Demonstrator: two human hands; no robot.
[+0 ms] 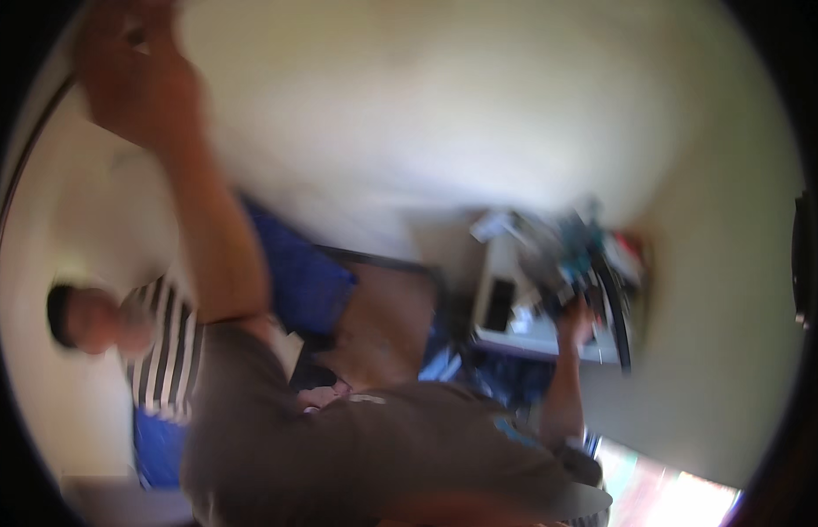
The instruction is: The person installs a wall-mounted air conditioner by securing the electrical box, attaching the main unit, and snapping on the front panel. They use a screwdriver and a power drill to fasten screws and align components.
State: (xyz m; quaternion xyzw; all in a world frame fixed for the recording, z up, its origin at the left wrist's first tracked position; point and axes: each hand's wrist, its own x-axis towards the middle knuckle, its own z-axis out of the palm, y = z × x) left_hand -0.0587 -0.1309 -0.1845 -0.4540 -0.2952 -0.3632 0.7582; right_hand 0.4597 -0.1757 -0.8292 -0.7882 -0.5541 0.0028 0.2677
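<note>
Holds the left hand (144,81) up by the pale wall (409,97), too blurry to tell the grip. Reaches with the right hand (576,323) near the white tabletop's (542,339) front right corner, beside a curved black strip (615,307); cannot tell if pinching anything. Has a messy pile (550,250) toward the back edge, a black rectangle (499,303) near the left.

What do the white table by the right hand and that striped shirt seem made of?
White table: perhaps laminate or painted wood; its top looks smooth and pale, but blur leaves it open. Striped shirt: likely matte cloth, draping softly without shine.
</note>
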